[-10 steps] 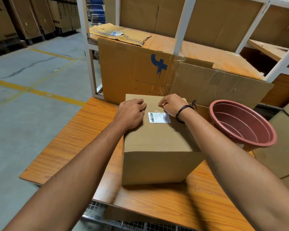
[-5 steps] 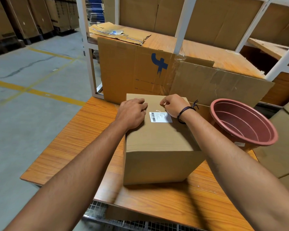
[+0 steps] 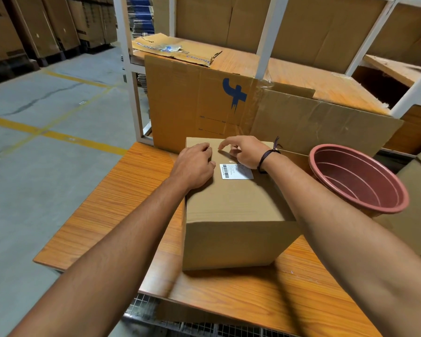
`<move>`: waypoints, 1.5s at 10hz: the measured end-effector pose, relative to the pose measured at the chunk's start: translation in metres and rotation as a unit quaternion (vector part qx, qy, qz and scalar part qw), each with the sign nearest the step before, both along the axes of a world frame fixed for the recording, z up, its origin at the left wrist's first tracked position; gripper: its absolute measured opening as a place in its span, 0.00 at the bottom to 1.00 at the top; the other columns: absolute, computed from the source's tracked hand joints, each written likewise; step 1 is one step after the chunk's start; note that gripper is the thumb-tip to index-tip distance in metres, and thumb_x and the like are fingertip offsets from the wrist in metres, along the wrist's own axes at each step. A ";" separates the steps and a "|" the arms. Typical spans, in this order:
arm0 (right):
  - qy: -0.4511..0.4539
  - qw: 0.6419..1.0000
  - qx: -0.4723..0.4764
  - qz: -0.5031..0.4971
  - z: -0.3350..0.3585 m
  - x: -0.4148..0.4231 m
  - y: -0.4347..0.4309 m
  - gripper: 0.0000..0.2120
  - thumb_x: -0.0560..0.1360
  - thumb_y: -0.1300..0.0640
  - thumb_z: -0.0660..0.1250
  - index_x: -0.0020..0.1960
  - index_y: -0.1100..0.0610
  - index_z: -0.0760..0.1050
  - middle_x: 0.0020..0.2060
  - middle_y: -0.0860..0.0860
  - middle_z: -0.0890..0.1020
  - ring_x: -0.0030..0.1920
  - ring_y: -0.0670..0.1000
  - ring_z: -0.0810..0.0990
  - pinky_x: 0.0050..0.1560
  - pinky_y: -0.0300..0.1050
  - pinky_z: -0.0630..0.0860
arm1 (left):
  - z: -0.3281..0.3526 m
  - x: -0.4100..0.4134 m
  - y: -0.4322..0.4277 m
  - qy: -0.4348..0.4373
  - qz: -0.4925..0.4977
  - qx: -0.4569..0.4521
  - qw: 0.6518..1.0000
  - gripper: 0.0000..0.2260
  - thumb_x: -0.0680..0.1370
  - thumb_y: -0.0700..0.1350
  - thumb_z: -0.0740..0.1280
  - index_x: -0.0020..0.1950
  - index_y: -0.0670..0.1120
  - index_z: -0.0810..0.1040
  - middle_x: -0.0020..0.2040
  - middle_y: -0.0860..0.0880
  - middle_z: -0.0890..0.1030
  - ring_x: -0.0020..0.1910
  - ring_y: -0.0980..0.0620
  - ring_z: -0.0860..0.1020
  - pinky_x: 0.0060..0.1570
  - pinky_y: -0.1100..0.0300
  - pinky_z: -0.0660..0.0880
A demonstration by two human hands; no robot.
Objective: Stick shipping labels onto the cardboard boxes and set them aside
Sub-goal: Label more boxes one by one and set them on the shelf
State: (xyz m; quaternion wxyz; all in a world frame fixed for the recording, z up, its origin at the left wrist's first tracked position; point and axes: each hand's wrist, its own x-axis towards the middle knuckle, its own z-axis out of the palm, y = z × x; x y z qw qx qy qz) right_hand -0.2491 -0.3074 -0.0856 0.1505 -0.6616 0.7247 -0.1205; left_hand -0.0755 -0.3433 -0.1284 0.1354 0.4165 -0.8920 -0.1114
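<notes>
A closed cardboard box (image 3: 233,203) stands on the wooden table (image 3: 122,203). A white shipping label (image 3: 236,171) with a barcode lies flat on its top, towards the far side. My left hand (image 3: 195,166) rests on the box top just left of the label, fingers bent down onto the cardboard. My right hand (image 3: 246,150) hovers over the far edge above the label, with the index finger stretched left towards my left fingertips and the other fingers curled. Neither hand visibly holds anything.
A dark red plastic tub (image 3: 357,181) leans at the table's right edge. Flattened cardboard (image 3: 192,103) with a blue mark stands against the white shelf rack (image 3: 267,35) behind the box. More brown boxes (image 3: 418,203) sit at the right, and concrete floor (image 3: 34,166) lies to the left.
My right index finger has stretched out to the left over the box's far edge. The left hand and the label stay where they were.
</notes>
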 end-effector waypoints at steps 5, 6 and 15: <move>0.095 0.993 0.002 0.068 -0.001 -0.010 -0.002 0.25 0.76 0.73 0.58 0.63 0.48 0.76 0.52 0.49 0.75 0.50 0.51 0.71 0.47 0.44 0.68 | 0.000 -0.001 0.001 -0.007 0.000 0.000 1.000 0.23 0.83 0.52 0.58 0.77 0.46 0.63 0.79 0.49 0.61 0.77 0.49 0.59 0.74 0.49 0.56; 0.104 0.991 0.005 0.079 0.000 -0.011 -0.003 0.24 0.76 0.73 0.59 0.63 0.49 0.75 0.53 0.50 0.76 0.51 0.52 0.72 0.49 0.48 0.73 | 0.001 -0.001 0.000 -0.009 0.000 0.001 1.000 0.23 0.83 0.52 0.57 0.77 0.46 0.63 0.79 0.49 0.61 0.77 0.49 0.59 0.74 0.49 0.56; 0.057 0.995 0.010 0.078 -0.002 -0.017 -0.009 0.17 0.81 0.64 0.61 0.64 0.47 0.73 0.51 0.50 0.77 0.52 0.53 0.74 0.49 0.46 0.71 | 0.001 -0.001 0.000 0.002 0.004 0.012 1.000 0.23 0.83 0.52 0.58 0.78 0.48 0.63 0.79 0.50 0.61 0.77 0.50 0.58 0.74 0.49 0.55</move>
